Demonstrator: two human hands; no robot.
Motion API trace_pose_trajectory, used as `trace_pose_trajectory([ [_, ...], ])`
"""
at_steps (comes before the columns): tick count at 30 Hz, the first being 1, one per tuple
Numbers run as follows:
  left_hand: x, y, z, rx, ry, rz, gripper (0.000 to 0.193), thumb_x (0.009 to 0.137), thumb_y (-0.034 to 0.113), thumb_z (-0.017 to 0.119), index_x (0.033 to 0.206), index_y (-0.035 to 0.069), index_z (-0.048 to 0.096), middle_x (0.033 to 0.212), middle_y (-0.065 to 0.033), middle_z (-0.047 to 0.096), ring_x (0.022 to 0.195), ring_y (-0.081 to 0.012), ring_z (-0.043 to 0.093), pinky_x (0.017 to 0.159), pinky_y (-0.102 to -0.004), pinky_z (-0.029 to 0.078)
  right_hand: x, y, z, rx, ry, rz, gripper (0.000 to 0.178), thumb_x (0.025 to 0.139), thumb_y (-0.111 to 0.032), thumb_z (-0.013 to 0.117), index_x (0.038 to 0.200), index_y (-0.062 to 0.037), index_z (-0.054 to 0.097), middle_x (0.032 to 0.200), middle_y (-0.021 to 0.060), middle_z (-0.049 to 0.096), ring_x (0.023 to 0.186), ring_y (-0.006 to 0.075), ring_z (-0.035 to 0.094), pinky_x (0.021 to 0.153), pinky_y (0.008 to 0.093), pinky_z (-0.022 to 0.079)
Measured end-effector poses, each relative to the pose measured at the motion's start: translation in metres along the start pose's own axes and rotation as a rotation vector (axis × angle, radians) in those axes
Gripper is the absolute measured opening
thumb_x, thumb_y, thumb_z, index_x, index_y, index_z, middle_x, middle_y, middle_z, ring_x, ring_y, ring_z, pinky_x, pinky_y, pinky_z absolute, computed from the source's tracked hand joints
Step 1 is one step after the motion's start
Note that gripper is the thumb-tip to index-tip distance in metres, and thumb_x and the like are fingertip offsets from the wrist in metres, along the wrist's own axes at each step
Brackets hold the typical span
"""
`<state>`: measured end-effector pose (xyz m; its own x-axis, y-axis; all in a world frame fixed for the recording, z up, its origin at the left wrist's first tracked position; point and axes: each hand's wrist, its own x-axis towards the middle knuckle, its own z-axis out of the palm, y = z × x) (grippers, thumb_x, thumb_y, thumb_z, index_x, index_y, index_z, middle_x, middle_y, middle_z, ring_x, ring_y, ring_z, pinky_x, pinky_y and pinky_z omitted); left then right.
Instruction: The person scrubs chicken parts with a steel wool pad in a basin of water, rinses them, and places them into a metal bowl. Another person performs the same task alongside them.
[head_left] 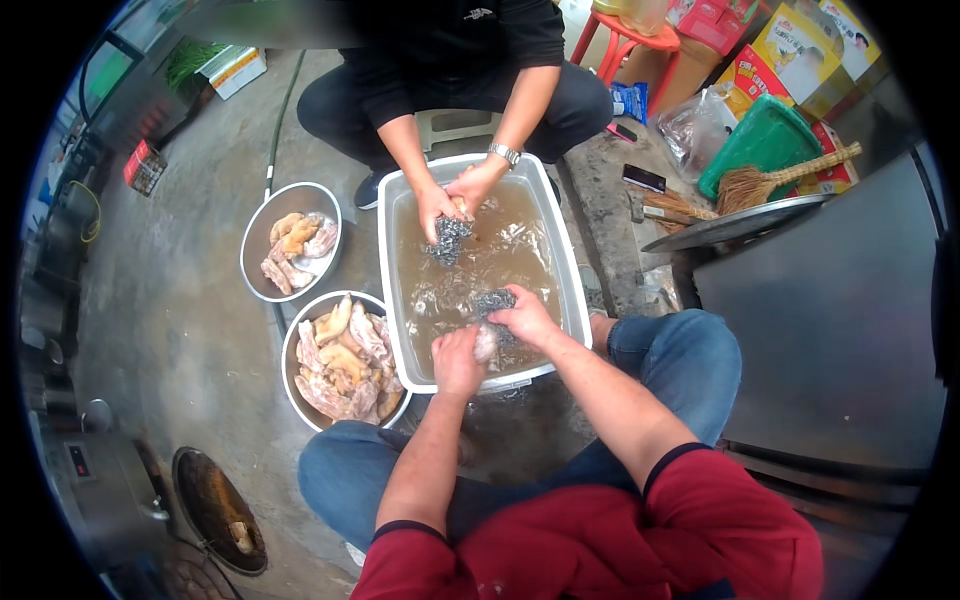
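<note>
My left hand grips a pale piece of meat at the near edge of a white rectangular tub full of murky brown water. My right hand presses a steel wool scrubber against that meat. Across the tub a seated person in black holds another steel wool scrubber with both hands over the water. Close to my left knee stands a metal bowl heaped with pale meat pieces. A second metal bowl farther left holds a few more pieces.
A round drain cover and a metal pot lie on the concrete floor at lower left. To the right stand a steel cabinet, a large metal lid, a straw broom, a green dustpan, boxes and a red stool.
</note>
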<state>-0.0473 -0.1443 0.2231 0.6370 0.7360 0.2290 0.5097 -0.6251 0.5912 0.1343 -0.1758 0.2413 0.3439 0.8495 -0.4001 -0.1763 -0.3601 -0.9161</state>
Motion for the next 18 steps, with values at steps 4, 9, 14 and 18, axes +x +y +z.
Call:
trace_pose_trajectory([
  [4,-0.001,0.003,-0.008,0.011,-0.041,0.013,0.055,0.065,-0.002,0.067,0.119,0.009,0.062,0.103,-0.0092,0.065,0.102,-0.0295,0.06,0.094,-0.0432,0.039,0.012,-0.004,-0.004,0.03,0.279,0.223,0.044,0.082,-0.012,0.074,0.118,0.0089,0.059,0.109,0.0185,0.067,0.099,0.0244,0.064,0.079,0.0387,0.052],
  [9,-0.001,0.0,-0.008,-0.025,-0.049,-0.058,0.055,0.066,-0.001,0.067,0.12,0.007,0.062,0.106,-0.0115,0.065,0.103,-0.0314,0.06,0.095,-0.0438,0.039,0.019,-0.03,-0.045,0.308,0.151,0.227,0.05,0.081,-0.01,0.074,0.125,0.0051,0.056,0.118,0.021,0.063,0.108,0.0314,0.062,0.089,0.0444,0.052],
  [14,-0.002,-0.013,0.017,-0.127,-0.01,-0.109,0.053,0.069,0.003,0.072,0.121,0.006,0.061,0.108,-0.0135,0.067,0.105,-0.0314,0.062,0.094,-0.0451,0.044,0.002,-0.005,0.004,0.088,0.059,-0.037,0.053,0.078,-0.006,0.077,0.124,0.005,0.053,0.109,0.015,0.067,0.098,0.0225,0.064,0.088,0.0334,0.051],
  [18,0.013,0.0,-0.006,-0.558,-0.281,-0.48,0.044,0.072,0.005,0.074,0.114,0.002,0.062,0.098,-0.0119,0.07,0.089,-0.0256,0.068,0.077,-0.038,0.052,0.024,-0.002,-0.002,0.027,0.372,0.189,0.05,0.081,-0.011,0.074,0.123,0.0048,0.053,0.106,0.0159,0.067,0.098,0.0256,0.065,0.087,0.0347,0.051],
])
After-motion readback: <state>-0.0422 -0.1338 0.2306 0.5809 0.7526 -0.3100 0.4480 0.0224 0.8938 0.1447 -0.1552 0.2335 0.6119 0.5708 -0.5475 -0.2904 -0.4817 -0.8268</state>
